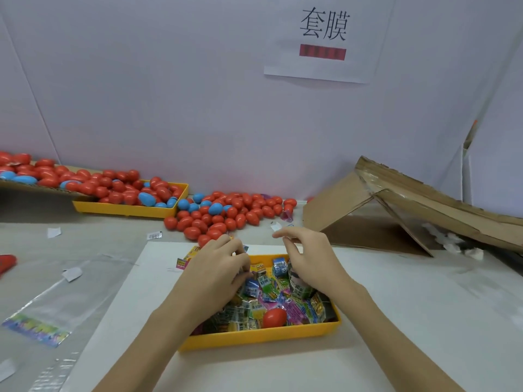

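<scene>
A yellow tray (pixel 254 336) sits in front of me on a white board (pixel 283 369). It is full of small colourful printed film sleeves (pixel 294 309), and one red plastic egg (pixel 274 317) lies among them. My left hand (pixel 218 267) reaches into the tray's left half, fingers curled among the sleeves. My right hand (pixel 308 258) hovers over the tray's far right part; its thumb and fingers pinch a sleeve-wrapped piece (pixel 297 281), and its index finger points left. What the left fingers hold is hidden.
A heap of red and blue eggs (pixel 226 213) lies behind the tray; more fill a second yellow tray (pixel 127 209) at the back left. A tipped cardboard box (pixel 396 210) stands at the right. Clear plastic bags (pixel 56 301) lie at the left.
</scene>
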Tool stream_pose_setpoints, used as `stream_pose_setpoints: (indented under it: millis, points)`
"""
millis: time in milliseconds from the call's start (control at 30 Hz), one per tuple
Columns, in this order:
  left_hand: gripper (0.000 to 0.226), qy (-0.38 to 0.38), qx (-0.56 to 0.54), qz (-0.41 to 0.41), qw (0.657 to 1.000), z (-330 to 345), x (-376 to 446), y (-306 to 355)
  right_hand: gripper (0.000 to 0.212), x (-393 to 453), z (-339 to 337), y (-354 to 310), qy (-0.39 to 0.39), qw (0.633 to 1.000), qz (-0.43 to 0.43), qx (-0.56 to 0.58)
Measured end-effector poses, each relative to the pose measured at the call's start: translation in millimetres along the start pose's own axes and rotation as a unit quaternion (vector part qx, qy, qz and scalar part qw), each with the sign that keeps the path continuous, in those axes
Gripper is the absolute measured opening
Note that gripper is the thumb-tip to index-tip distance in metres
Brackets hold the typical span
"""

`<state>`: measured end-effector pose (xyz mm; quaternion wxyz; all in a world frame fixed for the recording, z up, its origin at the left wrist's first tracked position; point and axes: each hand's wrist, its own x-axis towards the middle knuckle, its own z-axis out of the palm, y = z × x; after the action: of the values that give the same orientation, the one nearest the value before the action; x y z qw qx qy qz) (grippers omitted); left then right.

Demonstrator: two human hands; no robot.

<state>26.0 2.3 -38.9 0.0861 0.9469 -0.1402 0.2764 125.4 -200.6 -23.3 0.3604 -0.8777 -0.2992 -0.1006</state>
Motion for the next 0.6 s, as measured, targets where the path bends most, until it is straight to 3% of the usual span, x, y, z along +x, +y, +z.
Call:
stream_pose_setpoints:
  millis: [100, 300, 433, 600]
  points:
    - [0.021, 0.008, -0.001, 0.000, 1.000, 1.0, -0.3, -1.9, 0.035, 39.0, 9.8, -10.8, -0.111, 0.992, -0.028, -0.057]
    - [0.018, 0.032, 0.004, 0.007, 0.999, 1.4, -0.7, -1.2, 0.064, 114.3, 50.5, -9.0, -0.209, 0.963, -0.025, -0.166]
    - [0.019, 0.033, 0.006, 0.009, 0.999, 3.6, -1.6, -7.6, 0.035, 122.3, 70.2, 13.9, -0.154, 0.954, -0.032, -0.255]
    - [0.019, 0.053, 0.013, -0.001, 0.998, 1.7, -1.1, -7.5, 0.031, 109.0, 45.4, 4.2, -0.095, 0.987, 0.011, -0.131]
